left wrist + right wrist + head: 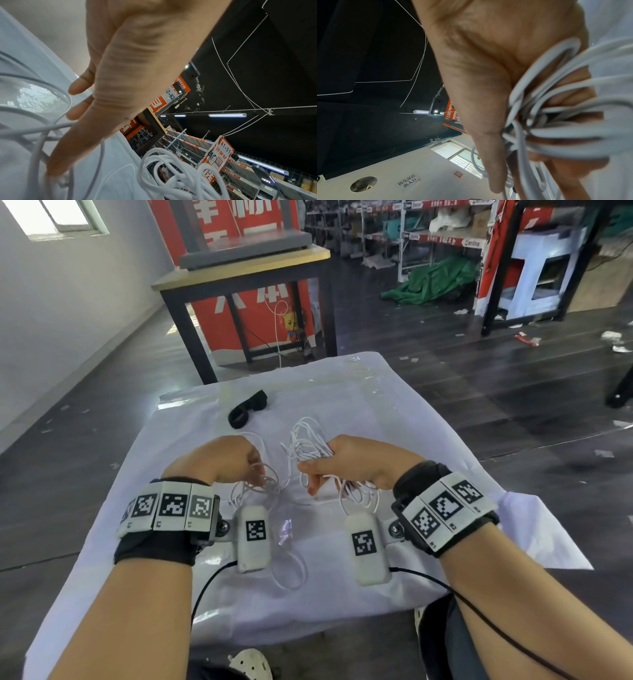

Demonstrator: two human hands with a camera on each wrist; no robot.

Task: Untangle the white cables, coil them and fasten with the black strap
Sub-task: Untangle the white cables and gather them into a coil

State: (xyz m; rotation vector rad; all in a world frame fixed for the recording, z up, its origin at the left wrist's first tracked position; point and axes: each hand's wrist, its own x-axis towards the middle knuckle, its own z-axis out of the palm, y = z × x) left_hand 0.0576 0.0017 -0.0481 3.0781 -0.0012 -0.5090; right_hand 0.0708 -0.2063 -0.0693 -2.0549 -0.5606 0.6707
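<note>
My right hand [329, 465] grips a tangled bundle of white cables [308, 443] above the white-covered table [394, 412]; in the right wrist view the cable loops [556, 108] run through its curled fingers [573, 167]. My left hand [239, 460] pinches thinner white cable loops [263, 479] just left of the bundle, and those strands [39, 129] pass under its fingers [77, 86] in the left wrist view. The right hand's bundle [173, 174] shows at the bottom of that view. A black strap [247, 409] lies loose on the cloth beyond the left hand.
More white cable loops [291, 570] trail on the cloth between my wrists. A black-legged wooden table [246, 273] stands behind the work table. Shelving [411, 234] and a green tarp [435, 280] are far back right.
</note>
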